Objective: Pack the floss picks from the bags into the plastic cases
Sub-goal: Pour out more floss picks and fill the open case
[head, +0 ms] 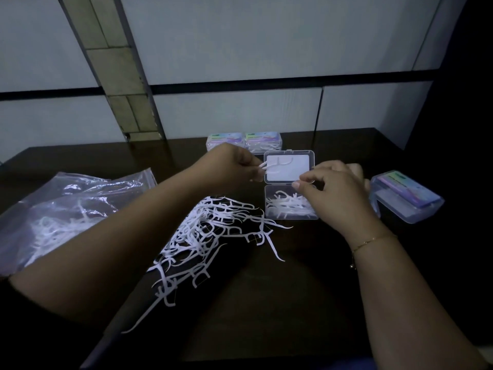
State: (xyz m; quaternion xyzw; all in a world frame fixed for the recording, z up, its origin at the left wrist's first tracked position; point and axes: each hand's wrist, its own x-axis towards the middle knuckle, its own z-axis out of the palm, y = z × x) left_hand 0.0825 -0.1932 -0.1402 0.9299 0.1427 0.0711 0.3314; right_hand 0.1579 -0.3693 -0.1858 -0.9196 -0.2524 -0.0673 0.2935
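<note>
A clear plastic case lies open on the dark table, its lid tipped back and several white floss picks in its tray. My left hand pinches a few floss picks in front of the lid. My right hand hovers over the tray's right side with thumb and forefinger pinched together; whether it holds a pick is hidden. A loose pile of floss picks is spread on the table below my left forearm. A clear zip bag with more picks lies at the left.
Two closed, filled cases with coloured labels sit side by side behind the open case. Another labelled case lies at the right. The table ends at a tiled wall behind.
</note>
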